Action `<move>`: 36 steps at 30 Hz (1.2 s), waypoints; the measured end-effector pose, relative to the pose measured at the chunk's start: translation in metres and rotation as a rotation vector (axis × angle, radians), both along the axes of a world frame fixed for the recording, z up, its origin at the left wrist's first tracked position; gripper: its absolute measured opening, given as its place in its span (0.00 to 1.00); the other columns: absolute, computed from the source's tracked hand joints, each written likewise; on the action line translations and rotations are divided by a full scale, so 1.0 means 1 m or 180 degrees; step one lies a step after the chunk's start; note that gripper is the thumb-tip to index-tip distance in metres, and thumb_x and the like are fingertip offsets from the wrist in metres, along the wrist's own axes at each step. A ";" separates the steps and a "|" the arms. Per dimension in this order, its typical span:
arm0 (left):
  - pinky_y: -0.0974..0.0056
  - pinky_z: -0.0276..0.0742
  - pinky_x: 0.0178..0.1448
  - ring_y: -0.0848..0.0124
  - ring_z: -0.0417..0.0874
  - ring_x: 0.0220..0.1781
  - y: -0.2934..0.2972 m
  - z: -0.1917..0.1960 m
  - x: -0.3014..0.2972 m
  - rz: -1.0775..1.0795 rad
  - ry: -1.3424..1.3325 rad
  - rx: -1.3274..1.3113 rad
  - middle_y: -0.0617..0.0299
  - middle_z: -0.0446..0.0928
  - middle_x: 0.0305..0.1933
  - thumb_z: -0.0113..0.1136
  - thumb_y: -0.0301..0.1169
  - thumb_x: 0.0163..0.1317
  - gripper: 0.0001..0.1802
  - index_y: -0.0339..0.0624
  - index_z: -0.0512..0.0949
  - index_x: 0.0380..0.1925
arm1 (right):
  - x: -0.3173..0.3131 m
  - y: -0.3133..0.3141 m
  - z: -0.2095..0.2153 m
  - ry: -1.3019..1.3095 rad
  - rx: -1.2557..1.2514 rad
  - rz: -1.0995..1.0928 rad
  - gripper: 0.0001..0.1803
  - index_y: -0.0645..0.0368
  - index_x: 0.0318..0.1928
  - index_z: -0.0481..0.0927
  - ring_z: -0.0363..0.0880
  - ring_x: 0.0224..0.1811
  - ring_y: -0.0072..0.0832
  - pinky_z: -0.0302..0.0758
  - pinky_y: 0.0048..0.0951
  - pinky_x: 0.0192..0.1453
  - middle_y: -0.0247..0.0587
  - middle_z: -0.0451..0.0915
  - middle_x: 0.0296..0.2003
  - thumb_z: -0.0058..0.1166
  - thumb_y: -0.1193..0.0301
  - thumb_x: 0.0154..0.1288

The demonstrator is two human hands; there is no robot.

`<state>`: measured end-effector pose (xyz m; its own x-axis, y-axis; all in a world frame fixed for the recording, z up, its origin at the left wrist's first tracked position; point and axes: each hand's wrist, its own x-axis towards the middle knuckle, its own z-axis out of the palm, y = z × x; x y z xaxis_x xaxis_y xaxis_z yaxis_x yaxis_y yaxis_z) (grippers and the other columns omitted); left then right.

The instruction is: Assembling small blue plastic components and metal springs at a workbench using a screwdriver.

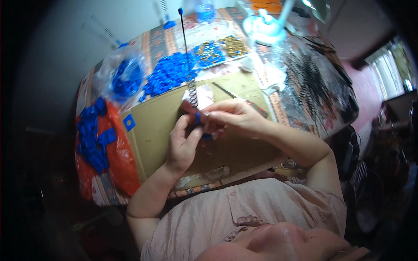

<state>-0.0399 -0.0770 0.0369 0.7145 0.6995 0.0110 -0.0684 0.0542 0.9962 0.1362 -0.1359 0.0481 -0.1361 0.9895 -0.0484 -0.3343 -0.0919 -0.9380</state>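
Fingers of the right hand were pinched narrow on a small blue plastic piece, and the left hand curled up from below with its thumb against the same piece, so both hands met over the middle of a brown cardboard sheet lying flat on the desk. From the piece a thin dark rod rose almost straight away from the person, a metal spring coiled around its lower end just above the hands. One loose blue square lay on the cardboard's left edge. Left of that, an orange plastic bag held linked blue parts. Farther back sat a clear bag of blue pieces, an open heap of blue pieces, and a tray with brass-coloured bits. A white lamp base stood at the far edge. A patterned cloth covered the desk, and a curtained window lit the dim room at right.
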 end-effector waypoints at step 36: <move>0.71 0.71 0.49 0.73 0.73 0.45 -0.005 -0.017 0.004 -0.0502 -0.0068 0.0145 0.59 0.70 0.47 0.50 0.21 0.61 0.18 0.32 0.64 0.51 | -0.003 -0.004 -0.018 -0.2446 0.1835 -0.0782 0.11 0.60 0.28 0.70 0.74 0.26 0.46 0.69 0.39 0.29 0.47 0.73 0.22 0.55 0.67 0.51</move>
<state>-0.0357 -0.0824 0.0194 0.8147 0.5771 0.0564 -0.0837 0.0208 0.9963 0.1330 -0.1398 0.0306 -0.0575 0.8860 0.4602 0.4351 0.4371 -0.7872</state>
